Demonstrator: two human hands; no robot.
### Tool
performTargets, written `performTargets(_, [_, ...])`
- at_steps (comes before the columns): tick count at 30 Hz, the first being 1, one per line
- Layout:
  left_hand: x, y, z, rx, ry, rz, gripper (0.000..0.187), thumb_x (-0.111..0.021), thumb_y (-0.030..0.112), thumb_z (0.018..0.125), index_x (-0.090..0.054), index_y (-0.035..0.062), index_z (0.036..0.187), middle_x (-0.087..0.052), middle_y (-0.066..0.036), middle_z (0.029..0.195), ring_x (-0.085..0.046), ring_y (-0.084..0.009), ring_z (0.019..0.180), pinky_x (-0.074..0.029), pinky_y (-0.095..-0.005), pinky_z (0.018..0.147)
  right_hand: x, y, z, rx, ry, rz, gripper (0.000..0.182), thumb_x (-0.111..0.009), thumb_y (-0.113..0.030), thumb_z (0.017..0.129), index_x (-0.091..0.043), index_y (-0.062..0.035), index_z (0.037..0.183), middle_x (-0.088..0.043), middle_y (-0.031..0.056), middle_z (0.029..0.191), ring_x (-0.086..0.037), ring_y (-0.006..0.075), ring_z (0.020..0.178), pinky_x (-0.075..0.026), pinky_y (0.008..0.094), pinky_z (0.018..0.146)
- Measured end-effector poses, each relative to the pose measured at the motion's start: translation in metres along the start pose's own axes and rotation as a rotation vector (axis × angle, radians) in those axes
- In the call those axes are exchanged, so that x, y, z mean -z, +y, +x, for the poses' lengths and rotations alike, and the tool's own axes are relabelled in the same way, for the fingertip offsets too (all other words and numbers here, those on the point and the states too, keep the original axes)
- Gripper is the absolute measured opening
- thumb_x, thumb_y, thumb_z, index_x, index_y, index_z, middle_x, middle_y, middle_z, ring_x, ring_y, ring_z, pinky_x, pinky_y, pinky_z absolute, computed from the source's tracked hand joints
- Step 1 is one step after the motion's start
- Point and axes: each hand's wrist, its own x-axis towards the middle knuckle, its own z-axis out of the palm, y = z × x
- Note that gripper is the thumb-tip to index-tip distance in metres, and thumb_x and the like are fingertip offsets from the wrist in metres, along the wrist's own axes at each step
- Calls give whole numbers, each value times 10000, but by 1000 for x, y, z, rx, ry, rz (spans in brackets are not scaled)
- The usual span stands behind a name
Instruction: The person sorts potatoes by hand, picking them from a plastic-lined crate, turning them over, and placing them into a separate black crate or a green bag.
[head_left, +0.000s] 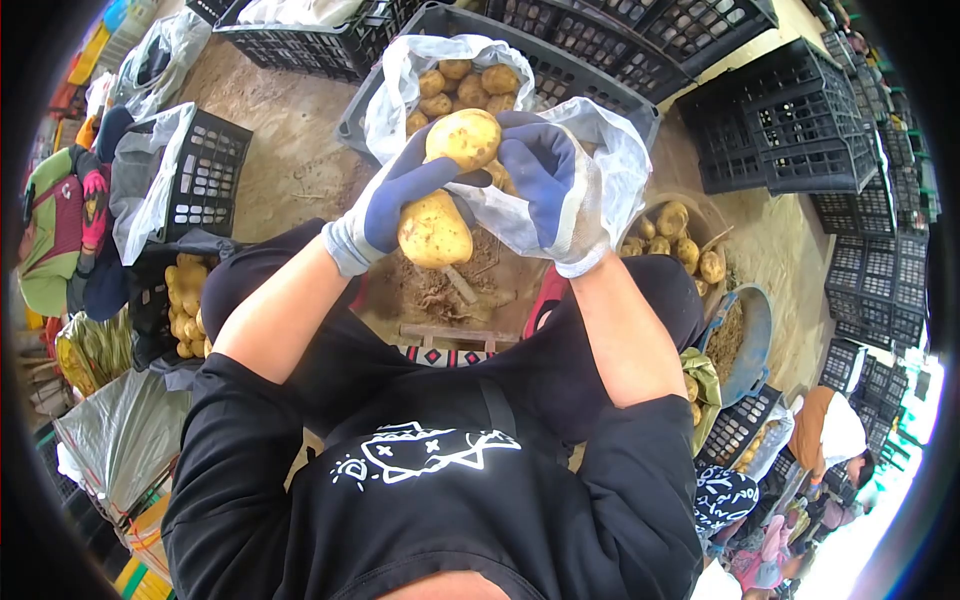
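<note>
Left hand (pixel 405 190) grips the far potato (pixel 465 138); near potato (pixel 435 230) sits against the same glove, both just on the near side of the crate (pixel 568 75). Right hand (pixel 545 175) is curled at the far potato's right; can't tell if it bears on it. Step reads as two-handed potato handling beside the bagged potatoes (pixel 470 92). Next move calls for firm left hold, so neither slips.

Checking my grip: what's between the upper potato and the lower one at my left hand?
In the head view, the blue-gloved thumb of your left hand lies between the upper potato and the lower potato.
</note>
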Motion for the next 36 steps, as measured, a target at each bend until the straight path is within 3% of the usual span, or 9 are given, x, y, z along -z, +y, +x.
performTargets(8, [0,-7,3,-224,130,401,824,-716,89,803,-274,64,1497,-508,-137,1350,-572,-213,1160,-483,-342,968,5,-8,4,-394,22,87,440,-610,-270,960,-548,50,1256,-630,97,1139,-591,117,971,-504,262,831])
performTargets(14, [2,-9,2,-336,226,831,835,-765,150,746,-352,58,1467,-561,-163,1283,-597,-244,1121,-485,-354,941,0,-8,-4,-339,-58,231,528,-658,-289,929,-497,15,1330,-615,115,1165,-595,138,1014,-508,278,849])
performTargets(20, [0,-10,-5,-445,210,1113,813,-782,178,724,-403,63,1433,-567,-203,1269,-584,-317,1144,-462,-396,984,-3,12,-4,-73,-123,-328,731,-769,-444,812,-499,0,1326,-606,127,1206,-588,193,1089,-483,316,930])
performTargets(24, [-1,-14,-2,-445,146,849,756,-770,237,785,-409,-2,1405,-567,-168,1266,-573,-263,1160,-465,-371,970,-7,7,-3,-154,-35,-236,624,-771,-401,825,-560,-7,1261,-644,110,1129,-615,170,1016,-492,303,900])
performTargets(28, [-11,0,-2,-209,109,383,603,-722,266,873,-462,-12,1340,-606,-97,1193,-582,-152,1092,-495,-298,892,-3,-4,-7,538,-79,-873,266,-686,-173,880,-646,-28,1099,-675,104,923,-674,199,853,-541,314,746])
performTargets(30, [-13,16,-7,-201,207,166,485,-696,284,901,-531,5,1262,-643,-72,1113,-614,-136,1003,-506,-284,868,-6,-3,-8,-107,-31,-353,204,-659,-108,866,-651,-23,1051,-674,111,880,-684,212,824,-549,329,695])
performTargets(32, [5,46,-22,-248,246,147,466,-661,254,927,-516,4,1294,-646,-68,1122,-617,-153,1033,-498,-302,910,-10,4,-12,-292,-133,-136,173,-622,-116,856,-653,-38,1007,-679,170,921,-696,253,852,-542,351,750])
performTargets(33, [30,53,-36,-307,212,72,444,-640,249,942,-520,6,1295,-648,-68,1126,-611,-158,1052,-484,-312,940,-4,36,-18,-114,-317,-837,223,-532,-96,876,-642,-42,1061,-677,212,1011,-675,345,934,-523,396,826])
performTargets(36, [95,95,-87,-686,353,284,404,-618,255,954,-546,23,1276,-645,-64,1154,-610,-182,1068,-485,-344,960,-29,28,-43,-389,-1062,-1271,427,-562,-302,900,-581,-44,1240,-656,227,1152,-628,361,1101,-496,443,919])
